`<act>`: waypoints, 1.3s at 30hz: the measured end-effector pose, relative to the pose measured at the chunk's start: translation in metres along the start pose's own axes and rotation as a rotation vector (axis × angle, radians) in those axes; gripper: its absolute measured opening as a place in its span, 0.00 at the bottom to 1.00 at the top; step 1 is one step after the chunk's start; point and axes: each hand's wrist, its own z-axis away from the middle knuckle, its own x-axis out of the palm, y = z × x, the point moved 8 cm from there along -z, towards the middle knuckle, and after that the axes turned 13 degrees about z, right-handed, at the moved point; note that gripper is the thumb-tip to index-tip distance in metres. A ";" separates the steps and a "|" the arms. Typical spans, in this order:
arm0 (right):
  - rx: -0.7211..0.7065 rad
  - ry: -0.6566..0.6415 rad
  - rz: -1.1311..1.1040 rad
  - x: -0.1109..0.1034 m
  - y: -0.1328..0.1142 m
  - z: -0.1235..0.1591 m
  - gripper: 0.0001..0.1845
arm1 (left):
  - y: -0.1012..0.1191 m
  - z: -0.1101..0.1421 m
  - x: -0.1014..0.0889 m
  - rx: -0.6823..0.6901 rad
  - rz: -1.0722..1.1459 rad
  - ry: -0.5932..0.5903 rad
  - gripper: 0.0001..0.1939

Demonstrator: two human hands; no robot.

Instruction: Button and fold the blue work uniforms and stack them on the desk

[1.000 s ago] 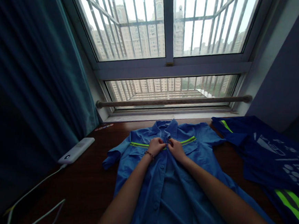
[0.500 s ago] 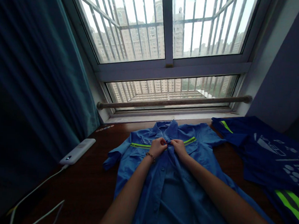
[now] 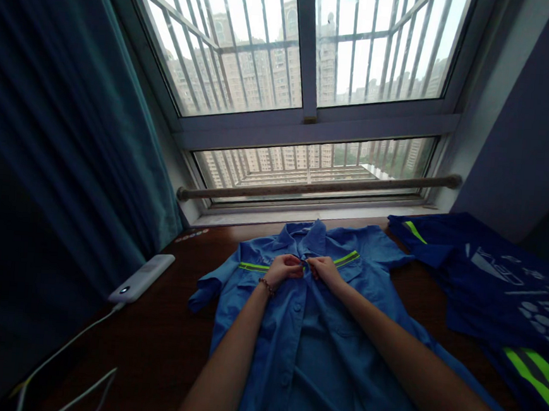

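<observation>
A light blue short-sleeved shirt with neon yellow chest stripes lies face up on a dark wooden table, collar toward the window. My left hand and my right hand meet at the shirt's front placket just below the collar. Both are closed, fingers pinching the fabric edges where a button sits. A beaded bracelet circles my left wrist.
A darker blue garment with neon stripes and white print lies at the right. A white power bank with a white cable rests at the table's left. A teal curtain hangs left; a barred window stands behind.
Both hands have stayed at the placket below the collar, shifting only slightly as the fingers work the fabric. The shirt has not moved.
</observation>
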 end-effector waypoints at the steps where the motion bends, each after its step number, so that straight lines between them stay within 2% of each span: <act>1: -0.017 0.002 0.014 -0.001 -0.001 0.000 0.14 | -0.001 0.000 0.000 -0.006 0.016 -0.004 0.17; 6: -0.165 0.062 0.109 -0.009 -0.017 0.005 0.06 | 0.000 0.000 -0.003 -0.043 0.051 -0.002 0.15; 9: -0.221 0.118 0.152 -0.013 -0.025 0.010 0.05 | 0.002 -0.001 -0.003 -0.062 0.044 0.012 0.14; 15: -0.250 0.210 0.179 -0.018 -0.031 0.016 0.07 | 0.005 0.000 -0.004 -0.030 0.074 0.027 0.13; 22: -0.329 0.239 0.240 -0.022 -0.039 0.020 0.07 | 0.005 0.002 -0.005 0.006 0.121 0.035 0.14; 29: -0.339 0.278 0.365 -0.021 -0.042 0.023 0.04 | 0.014 0.009 0.009 -0.029 0.132 0.017 0.16; 33: -0.309 0.282 0.397 -0.017 -0.038 0.021 0.03 | 0.017 0.012 0.009 -0.035 0.084 0.148 0.17; 39: -0.283 0.286 0.385 -0.011 -0.035 0.021 0.02 | 0.004 0.010 0.001 -0.045 0.128 0.304 0.14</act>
